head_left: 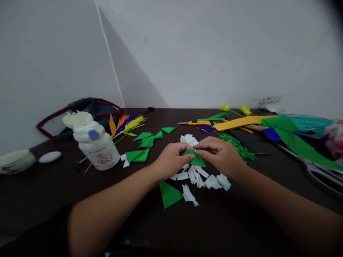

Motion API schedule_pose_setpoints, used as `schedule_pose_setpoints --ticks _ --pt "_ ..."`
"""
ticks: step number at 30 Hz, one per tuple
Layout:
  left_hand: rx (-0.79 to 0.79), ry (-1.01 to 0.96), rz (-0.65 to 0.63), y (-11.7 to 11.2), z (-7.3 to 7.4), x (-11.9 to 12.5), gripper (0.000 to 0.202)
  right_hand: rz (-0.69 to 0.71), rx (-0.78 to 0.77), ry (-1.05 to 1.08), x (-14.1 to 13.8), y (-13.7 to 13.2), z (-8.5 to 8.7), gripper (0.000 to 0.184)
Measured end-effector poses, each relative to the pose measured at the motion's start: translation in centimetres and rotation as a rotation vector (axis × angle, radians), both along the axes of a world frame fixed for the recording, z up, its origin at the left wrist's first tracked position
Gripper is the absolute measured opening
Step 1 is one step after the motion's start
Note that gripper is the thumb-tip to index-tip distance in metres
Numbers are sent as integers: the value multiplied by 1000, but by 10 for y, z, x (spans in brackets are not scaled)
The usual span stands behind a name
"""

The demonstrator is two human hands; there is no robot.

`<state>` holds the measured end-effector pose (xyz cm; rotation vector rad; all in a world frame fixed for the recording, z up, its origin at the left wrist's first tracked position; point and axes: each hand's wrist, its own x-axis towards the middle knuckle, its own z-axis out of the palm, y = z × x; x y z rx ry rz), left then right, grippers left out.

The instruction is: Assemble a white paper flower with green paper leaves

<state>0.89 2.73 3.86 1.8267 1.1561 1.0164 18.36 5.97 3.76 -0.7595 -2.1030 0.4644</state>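
Both hands meet over the middle of the dark table. Between its thumb and fingers my left hand [174, 159] pinches a green paper piece [198, 161]. At that piece's upper edge my right hand [221, 153] has thumb and forefinger closed, with a tiny white bit showing between the fingertips. White paper strips [197, 176] lie loose under the hands, and a crumpled white pile [188, 139] sits just behind them. A single green wedge [169, 194] rests in front of my left hand, beside a white scrap [189, 195]. More folded green pieces [138, 155] lie to the left.
On the left stand a white bottle [99, 148] with its lid up and a bowl [16, 161]. Colourful paper stalks [128, 126] lie behind the bottle. A yellow box cutter [199, 123] has its blade out. Scissors [318, 171], green shreds [239, 147] and a yellow strip [241, 122] are at right.
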Motion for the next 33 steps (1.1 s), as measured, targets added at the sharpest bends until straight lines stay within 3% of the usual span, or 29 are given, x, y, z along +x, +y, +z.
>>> schedule_pose_setpoints --ticks 5,9,15,22,27,33 --pt "-15 61 38 0 1 1 12 25 287 -102 1 2 -5 15" --pt "-3 151 82 -2 3 2 13 20 342 -161 1 2 -8 13" --pt "79 252 46 0 0 0 14 19 303 -166 0 1 -7 7" --pt "199 319 40 1 1 1 11 -16 132 -165 -2 -1 -2 6" --pt "193 279 -18 -2 4 2 13 -54 15 -162 -2 -3 1 9" --pt "165 194 -37 0 1 2 18 -51 -5 -138 -3 -5 3 9"
